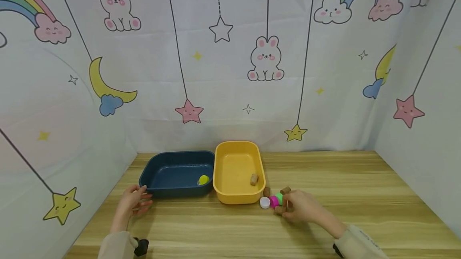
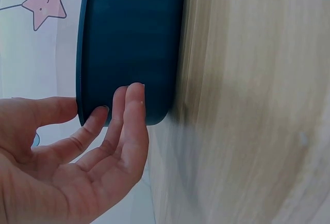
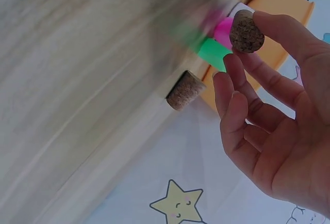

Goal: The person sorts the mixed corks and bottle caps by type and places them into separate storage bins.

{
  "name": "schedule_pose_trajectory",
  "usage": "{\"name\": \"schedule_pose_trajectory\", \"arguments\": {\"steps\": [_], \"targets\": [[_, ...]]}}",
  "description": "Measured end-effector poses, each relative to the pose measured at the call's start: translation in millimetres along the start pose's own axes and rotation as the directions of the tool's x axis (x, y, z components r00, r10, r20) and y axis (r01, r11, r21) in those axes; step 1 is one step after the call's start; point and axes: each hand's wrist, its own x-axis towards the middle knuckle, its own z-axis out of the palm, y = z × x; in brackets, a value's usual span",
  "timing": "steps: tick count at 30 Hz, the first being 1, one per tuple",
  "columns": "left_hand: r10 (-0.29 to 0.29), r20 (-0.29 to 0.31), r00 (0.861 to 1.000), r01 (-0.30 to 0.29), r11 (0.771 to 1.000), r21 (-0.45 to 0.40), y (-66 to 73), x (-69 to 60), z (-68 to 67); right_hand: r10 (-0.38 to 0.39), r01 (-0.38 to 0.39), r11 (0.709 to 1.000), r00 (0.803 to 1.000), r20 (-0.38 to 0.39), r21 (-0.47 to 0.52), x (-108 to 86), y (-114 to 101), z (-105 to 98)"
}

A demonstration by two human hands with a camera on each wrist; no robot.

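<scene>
In the head view my right hand point(image 1: 300, 207) is beside a small group of caps and corks. Between thumb and index finger it pinches a cork point(image 3: 246, 32), its other fingers curled below. Near it are a green cap point(image 3: 214, 53), a magenta cap point(image 1: 274, 201), a white cap point(image 1: 264, 202) and another cork point(image 3: 185, 91). My left hand point(image 1: 134, 201) holds the near left corner of the dark blue bin point(image 2: 131, 38), thumb at the rim and index finger against the outer wall. A yellow-green cap point(image 1: 203, 179) lies inside this bin.
A yellow bin point(image 1: 237, 199) stands right against the blue one, with one cork point(image 1: 254, 179) inside. Another cork point(image 1: 267, 191) lies by its near right corner. The wooden table point(image 1: 216, 231) meets a patterned cloth point(image 1: 230, 91) at the back and sides.
</scene>
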Motion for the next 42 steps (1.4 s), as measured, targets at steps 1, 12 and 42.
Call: {"name": "schedule_pose_trajectory", "arguments": {"steps": [1,12,42], "targets": [[-0.001,-0.002,1.0,0.001,1.0,0.002,0.1,-0.1,0.2,0.0,0.0,1.0,1.0,0.0,0.001,0.5,0.3,-1.3],[0.0,-0.005,1.0,0.0,1.0,-0.003,-0.6,0.1,0.6,-0.01,0.01,1.0,1.0,-0.03,-0.025,8.3,3.6,-17.7],[0.0,0.001,1.0,0.0,1.0,-0.002,-1.4,0.3,0.6,0.008,-0.013,0.999,0.995,-0.095,-0.047,64.7,-29.4,-58.2]]}}
